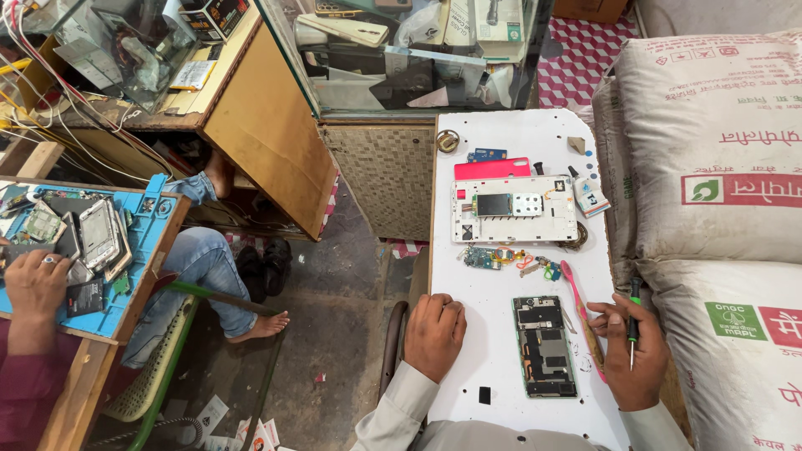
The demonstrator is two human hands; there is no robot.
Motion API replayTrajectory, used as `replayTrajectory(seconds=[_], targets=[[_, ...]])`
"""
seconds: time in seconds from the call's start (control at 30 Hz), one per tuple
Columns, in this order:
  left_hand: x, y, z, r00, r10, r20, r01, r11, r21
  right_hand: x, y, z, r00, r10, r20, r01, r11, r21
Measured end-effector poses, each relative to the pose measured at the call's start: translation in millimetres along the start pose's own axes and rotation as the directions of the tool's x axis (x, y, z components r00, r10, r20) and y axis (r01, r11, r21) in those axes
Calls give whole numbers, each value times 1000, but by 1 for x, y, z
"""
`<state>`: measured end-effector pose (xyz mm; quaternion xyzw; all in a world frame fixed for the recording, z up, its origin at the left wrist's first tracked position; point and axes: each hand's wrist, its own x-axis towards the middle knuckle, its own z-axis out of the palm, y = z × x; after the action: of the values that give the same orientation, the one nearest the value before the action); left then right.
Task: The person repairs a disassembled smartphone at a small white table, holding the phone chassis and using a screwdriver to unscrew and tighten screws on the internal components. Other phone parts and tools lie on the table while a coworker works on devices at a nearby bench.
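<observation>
The opened phone (545, 346) lies on the white table (501, 401) between 2 hands; the left hand (434, 332) rests loosely curled, holding nothing, while the right hand (632, 351) pinches a green screwdriver (634, 321), seemingly mid-disassembly; a next screw wants careful tip placement; right of the phone, pale sacks (710, 167) carry green and red panels.

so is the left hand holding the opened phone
No, the left hand rests flat on the white table, apart from the opened phone.

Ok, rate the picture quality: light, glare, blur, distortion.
Head view: even, soft daylight with faint shadows under the left hand and right hand; reflections on the glass case; wide-angle bending at the edges, so the sacks bulge; opened phone sharp, no motion blur.
</observation>
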<state>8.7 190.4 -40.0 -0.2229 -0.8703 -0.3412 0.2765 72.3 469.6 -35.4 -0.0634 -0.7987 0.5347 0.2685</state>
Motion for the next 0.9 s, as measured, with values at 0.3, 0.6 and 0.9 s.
replayTrajectory(seconds=[0.3, 0.6, 0.9], targets=[[1, 5, -1, 999, -34, 5, 34, 999, -25, -1, 3, -3, 1000, 2, 1, -2, 1000, -4], [4, 8, -5, 999, -32, 10, 32, 999, -12, -1, 4, -2, 1000, 3, 7, -4, 999, 37], [0, 3, 0, 1000, -14, 4, 14, 1000, -4, -1, 3, -3, 1000, 24, 2, -24, 999, 33]])
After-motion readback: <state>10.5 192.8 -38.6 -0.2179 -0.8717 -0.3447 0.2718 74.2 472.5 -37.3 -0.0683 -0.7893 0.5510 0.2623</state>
